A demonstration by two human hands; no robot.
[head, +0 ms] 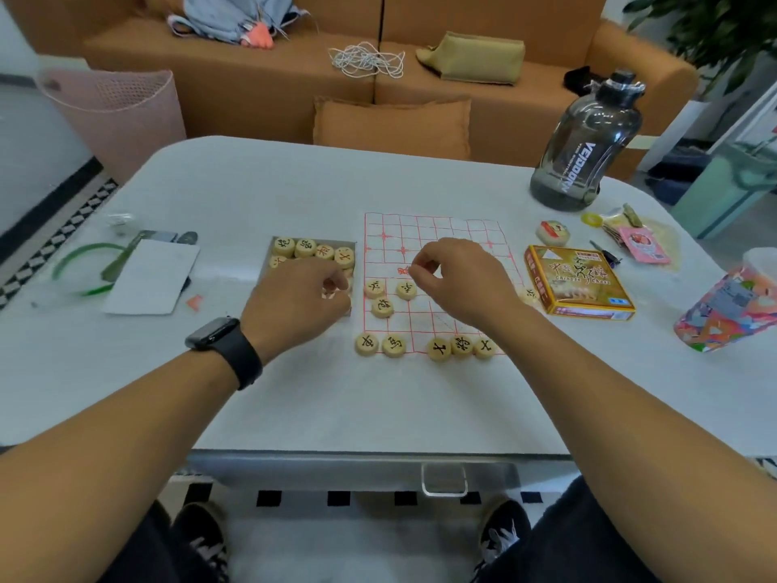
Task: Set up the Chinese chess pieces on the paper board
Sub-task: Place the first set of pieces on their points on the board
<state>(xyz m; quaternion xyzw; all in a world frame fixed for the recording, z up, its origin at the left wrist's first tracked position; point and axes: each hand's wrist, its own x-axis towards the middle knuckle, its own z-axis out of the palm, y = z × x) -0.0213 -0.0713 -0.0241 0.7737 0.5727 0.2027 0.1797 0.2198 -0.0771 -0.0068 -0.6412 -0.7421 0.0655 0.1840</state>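
Observation:
A paper board (458, 233) with a red grid lies on the white table. Round wooden pieces stand along its near edge (439, 349) and three more sit near its left side (382, 307). An open tray (313, 249) left of the board holds several pieces. My left hand (300, 300) reaches into the tray with curled fingers; whether it holds a piece is hidden. My right hand (456, 279) hovers over the board's middle, thumb and forefinger pinched together, with nothing visible between them. One piece (529, 294) lies at the board's right edge.
The yellow chess box lid (582, 284) lies right of the board. A big dark water bottle (586, 140) stands at the back right, with snacks (639, 239) and a colourful cup (727, 305) nearby. Paper (151, 277) and a green band (90, 267) lie at the left.

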